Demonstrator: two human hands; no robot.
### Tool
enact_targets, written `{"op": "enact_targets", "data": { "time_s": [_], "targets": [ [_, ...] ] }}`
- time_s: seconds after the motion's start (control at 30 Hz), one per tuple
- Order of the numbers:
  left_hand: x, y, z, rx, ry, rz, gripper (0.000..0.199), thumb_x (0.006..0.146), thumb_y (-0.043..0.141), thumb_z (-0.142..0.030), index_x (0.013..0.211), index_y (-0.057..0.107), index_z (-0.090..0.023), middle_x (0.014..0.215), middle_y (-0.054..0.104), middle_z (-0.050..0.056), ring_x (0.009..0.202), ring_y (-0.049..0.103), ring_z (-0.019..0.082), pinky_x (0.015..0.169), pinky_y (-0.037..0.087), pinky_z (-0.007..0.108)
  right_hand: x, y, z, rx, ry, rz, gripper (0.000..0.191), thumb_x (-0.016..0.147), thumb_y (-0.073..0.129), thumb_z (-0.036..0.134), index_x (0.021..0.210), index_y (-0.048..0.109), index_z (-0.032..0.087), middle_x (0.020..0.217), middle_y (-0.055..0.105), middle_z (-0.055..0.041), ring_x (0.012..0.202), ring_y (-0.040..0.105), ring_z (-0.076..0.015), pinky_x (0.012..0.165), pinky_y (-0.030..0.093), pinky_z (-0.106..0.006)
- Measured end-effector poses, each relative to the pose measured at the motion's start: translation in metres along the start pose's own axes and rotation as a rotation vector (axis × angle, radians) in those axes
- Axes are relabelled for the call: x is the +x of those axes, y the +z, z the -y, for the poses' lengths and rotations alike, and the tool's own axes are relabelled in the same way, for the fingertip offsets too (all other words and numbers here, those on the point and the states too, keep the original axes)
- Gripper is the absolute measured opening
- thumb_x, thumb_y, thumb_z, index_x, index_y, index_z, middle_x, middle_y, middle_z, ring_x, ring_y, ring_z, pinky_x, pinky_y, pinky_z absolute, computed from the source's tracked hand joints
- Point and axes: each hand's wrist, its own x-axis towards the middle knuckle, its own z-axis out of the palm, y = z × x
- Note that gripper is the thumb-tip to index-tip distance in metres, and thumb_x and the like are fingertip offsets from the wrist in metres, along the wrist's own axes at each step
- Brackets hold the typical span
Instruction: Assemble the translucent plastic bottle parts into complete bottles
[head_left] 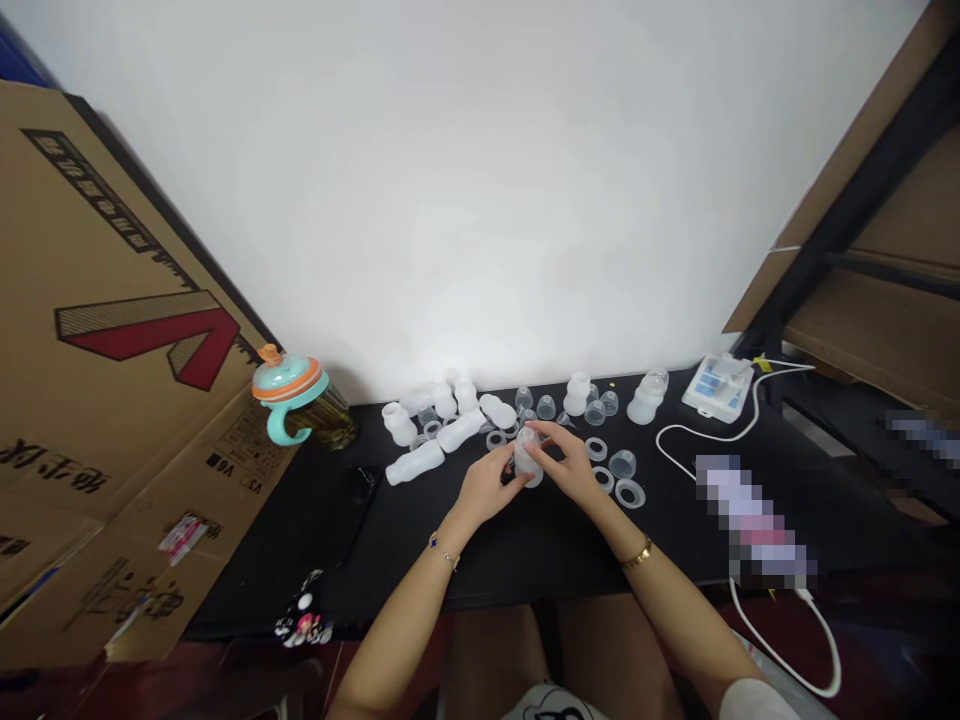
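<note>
Between my two hands, near the middle of the black table, is a small translucent white baby bottle (pixel 528 458) with a clear dome cap on top. My left hand (pixel 489 482) grips its lower left side with thumb and fingers. From the right, my right hand (pixel 564 462) has its fingers closed round the upper part, by the cap. To the left lie several white bottle bodies (pixel 417 463), some on their sides. Clear dome caps (pixel 546 407) stand behind my hands, and ring collars (pixel 630 493) lie to the right. A capped bottle (pixel 648 397) stands farther right.
A teal and orange lidded jug (pixel 300 395) with dark liquid stands at the left, beside a large cardboard box (pixel 120 380). A black phone (pixel 341 505) lies on the table (pixel 420 550). At the right are a white power strip (pixel 718 388), a cable and a blurred device (pixel 754 520).
</note>
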Motion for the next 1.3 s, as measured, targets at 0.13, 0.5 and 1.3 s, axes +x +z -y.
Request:
{"op": "enact_targets", "data": {
  "time_s": [0.13,0.5,1.3],
  "targets": [
    [-0.0009,0.0025,0.0019,0.014,0.004,-0.005,0.043,0.092,0.062,-0.05,0.124,0.062,-0.022,0.095,0.069,0.003,0.077,0.065,0.018,0.07,0.05,0.029,0.0001,-0.0009,-0.0003,-0.008,-0.009,0.011,0.031,0.093,0.065,0.039,0.119,0.071,0.023,0.118,0.073,-0.0096,0.104,0.069,-0.0253,0.078,0.059,-0.034],
    [-0.0018,0.0,0.0011,-0.002,0.112,-0.316,0.045,0.094,0.062,-0.045,0.133,0.058,-0.023,0.13,0.067,0.011,0.118,0.063,0.026,0.09,0.057,0.038,-0.005,0.0051,-0.004,0.085,-0.028,0.049,0.036,0.098,0.059,0.038,0.13,0.066,0.023,0.127,0.07,-0.0109,0.111,0.069,-0.0248,0.088,0.062,-0.037],
    [-0.0011,0.0026,0.0089,-0.052,0.122,-0.374,0.037,0.094,0.062,-0.041,0.125,0.064,-0.021,0.113,0.07,0.011,0.098,0.066,0.023,0.071,0.06,0.034,-0.0032,0.0042,-0.0004,0.057,-0.112,0.11,0.041,0.093,0.067,0.039,0.131,0.065,0.025,0.129,0.068,-0.0094,0.116,0.066,-0.0233,0.088,0.06,-0.033]
  ]
}}
